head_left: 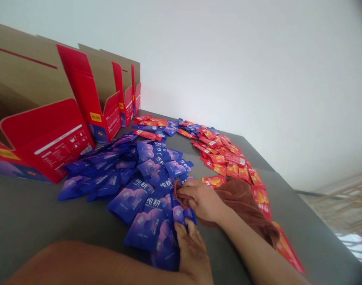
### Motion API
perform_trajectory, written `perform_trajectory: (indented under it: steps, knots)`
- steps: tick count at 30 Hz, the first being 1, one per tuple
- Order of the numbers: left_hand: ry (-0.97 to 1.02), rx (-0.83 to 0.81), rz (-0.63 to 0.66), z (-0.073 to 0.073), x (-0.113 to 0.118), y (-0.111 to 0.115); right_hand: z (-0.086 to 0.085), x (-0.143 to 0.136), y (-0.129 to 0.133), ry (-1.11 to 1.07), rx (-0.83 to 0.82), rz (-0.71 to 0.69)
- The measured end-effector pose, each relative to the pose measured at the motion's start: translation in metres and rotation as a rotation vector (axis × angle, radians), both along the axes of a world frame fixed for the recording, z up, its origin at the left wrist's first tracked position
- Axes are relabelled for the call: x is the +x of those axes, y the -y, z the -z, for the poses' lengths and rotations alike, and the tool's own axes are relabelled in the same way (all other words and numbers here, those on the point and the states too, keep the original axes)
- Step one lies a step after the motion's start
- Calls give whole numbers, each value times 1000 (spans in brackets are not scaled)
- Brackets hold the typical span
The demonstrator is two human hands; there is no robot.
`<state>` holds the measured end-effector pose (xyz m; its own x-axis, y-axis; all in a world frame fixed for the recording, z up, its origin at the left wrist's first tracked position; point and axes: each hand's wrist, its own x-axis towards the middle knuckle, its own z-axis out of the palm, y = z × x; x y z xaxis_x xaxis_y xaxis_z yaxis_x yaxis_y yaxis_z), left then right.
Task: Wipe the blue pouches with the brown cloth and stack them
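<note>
A brown cloth (243,206) is bunched in the fingers of my right hand (203,200), and its loose end trails to the right over red-orange packets. The bunched part presses on the upper end of a blue packet (181,213). At that packet's lower end are the fingers of my left hand (193,249), holding it against the table; its thumb is hard to make out. A heap of blue and purple packets (145,225) with white lettering lies left of both hands, many overlapping.
Open red cartons (62,146) stand in a row at the left, flaps up. Red-orange packets (234,158) curve along the table's right side, with some blue ones mixed in at the back. The grey table (26,221) meets a white wall (243,59).
</note>
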<state>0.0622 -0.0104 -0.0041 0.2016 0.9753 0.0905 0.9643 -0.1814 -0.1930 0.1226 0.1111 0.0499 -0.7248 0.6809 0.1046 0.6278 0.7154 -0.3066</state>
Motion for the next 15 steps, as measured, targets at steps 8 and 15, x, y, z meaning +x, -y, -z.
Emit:
perform_trajectory:
  steps: [8, 15]
  knots:
    - [17, -95, -111, 7, -3, -15, -11, 24, -5, -38, -153, 157]
    - [94, -347, -55, -26, -20, -27, -14, 19, -1, -21, -379, 130]
